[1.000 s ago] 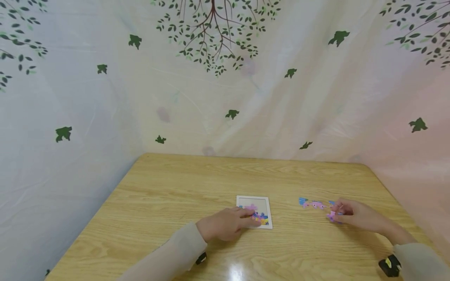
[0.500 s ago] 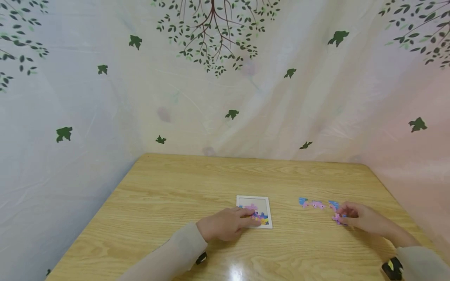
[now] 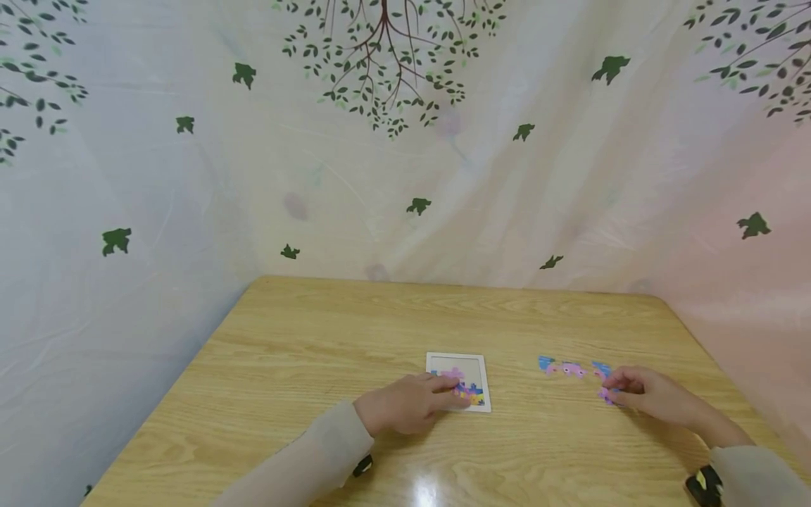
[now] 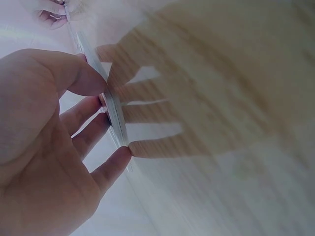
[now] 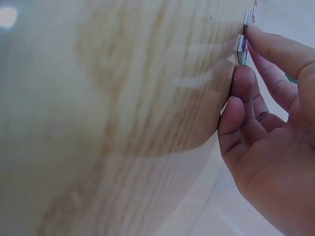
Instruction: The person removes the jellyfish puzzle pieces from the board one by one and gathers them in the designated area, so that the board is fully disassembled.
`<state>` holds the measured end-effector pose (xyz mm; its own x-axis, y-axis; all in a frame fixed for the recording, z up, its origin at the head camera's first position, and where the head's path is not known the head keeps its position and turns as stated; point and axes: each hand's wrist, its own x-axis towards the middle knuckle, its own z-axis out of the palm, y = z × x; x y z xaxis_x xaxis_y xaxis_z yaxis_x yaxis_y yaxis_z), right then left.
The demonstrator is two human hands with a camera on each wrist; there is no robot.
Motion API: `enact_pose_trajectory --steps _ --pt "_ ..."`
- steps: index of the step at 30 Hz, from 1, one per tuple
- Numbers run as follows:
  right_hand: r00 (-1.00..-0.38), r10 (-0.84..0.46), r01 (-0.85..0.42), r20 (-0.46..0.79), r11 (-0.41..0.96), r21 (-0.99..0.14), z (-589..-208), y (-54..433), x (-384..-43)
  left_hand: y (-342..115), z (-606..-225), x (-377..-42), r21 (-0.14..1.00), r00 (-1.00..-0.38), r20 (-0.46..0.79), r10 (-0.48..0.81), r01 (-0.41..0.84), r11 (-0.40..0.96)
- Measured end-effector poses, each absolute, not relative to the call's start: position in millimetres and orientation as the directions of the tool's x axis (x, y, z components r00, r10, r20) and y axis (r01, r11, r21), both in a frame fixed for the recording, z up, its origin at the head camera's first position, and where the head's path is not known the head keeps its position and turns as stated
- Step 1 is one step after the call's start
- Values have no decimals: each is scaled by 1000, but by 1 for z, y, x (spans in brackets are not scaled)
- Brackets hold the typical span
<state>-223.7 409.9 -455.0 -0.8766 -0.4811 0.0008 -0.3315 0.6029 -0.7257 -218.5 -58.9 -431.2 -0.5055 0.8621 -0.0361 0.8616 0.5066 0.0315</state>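
Observation:
My left hand (image 3: 408, 403) rests with its fingers extended on a white-framed puzzle tray (image 3: 486, 380), partly covering it; in the left wrist view the thumb and fingertips touch the tray's edge (image 4: 117, 118). Blue, pink and yellow pieces (image 3: 474, 393) lie in the lower part of the tray, and its upper part shows bare grey. To the right, my right hand (image 3: 655, 396) pinches a pink and purple jigsaw piece (image 3: 605, 396) at the tabletop. In the right wrist view, piece edges (image 5: 240, 48) show by the thumb and fingers. The fingertips hide part of the piece.
Just beyond the right hand lies a blue and pink piece (image 3: 601, 367). Left of it are a pink piece (image 3: 573, 370) and a blue and pink piece (image 3: 546, 364). The wooden table (image 3: 329, 331) meets a leaf-patterned curtain (image 3: 355, 169) at the back.
My right hand has moved slightly right and nearer with the pinched jigsaw piece, uncovering the blue and pink piece beyond it. The left hand and the tray have stayed put.

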Motion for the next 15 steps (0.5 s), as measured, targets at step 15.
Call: enact_pose_trajectory --steps 15 --pt "-903 -424 -257 -65 655 -711 -447 406 -224 -60 -436 -219 -19 -508 -35 861 861 508"
